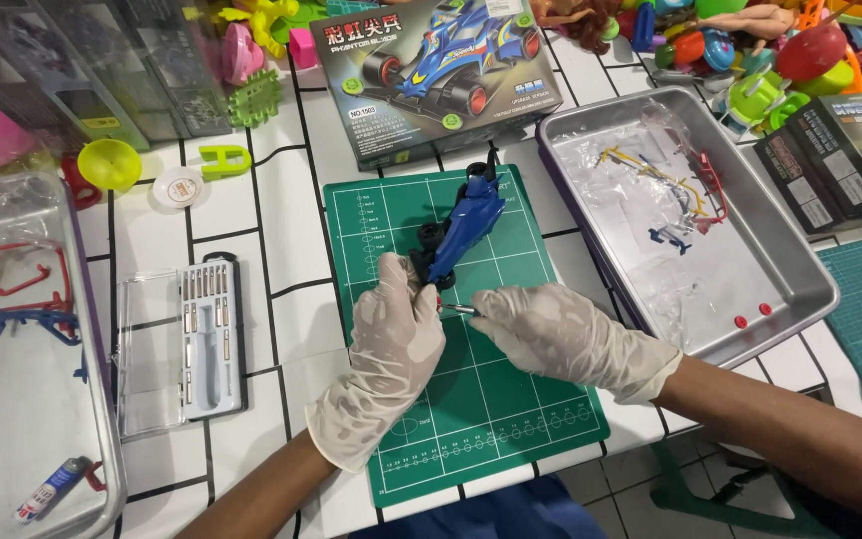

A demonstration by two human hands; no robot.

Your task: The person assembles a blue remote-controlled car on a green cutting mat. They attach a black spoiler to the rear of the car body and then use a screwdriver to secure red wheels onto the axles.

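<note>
Centre of frame: your left hand (391, 349) clamps the blue toy car (461, 228) on the green mat (511, 399), nose toward upper right, while your right hand (571, 334) pinches a small screwdriver (459, 309) against its rear.

At the centre of a green cutting mat (511, 399) lies a blue toy race car (463, 228), nose toward 12 o'clock. The left hand (391, 344), gloved, grips the car's near end; the right hand (561, 334), also gloved, holds a small screwdriver (459, 309) with its tip at the car's rear — touching it, as far as can be told. At 9 o'clock a screwdriver-bit case (207, 339) lies open on the worktop (281, 299); at 2 o'clock, a metal tray (790, 269) holds plastic parts.
</note>
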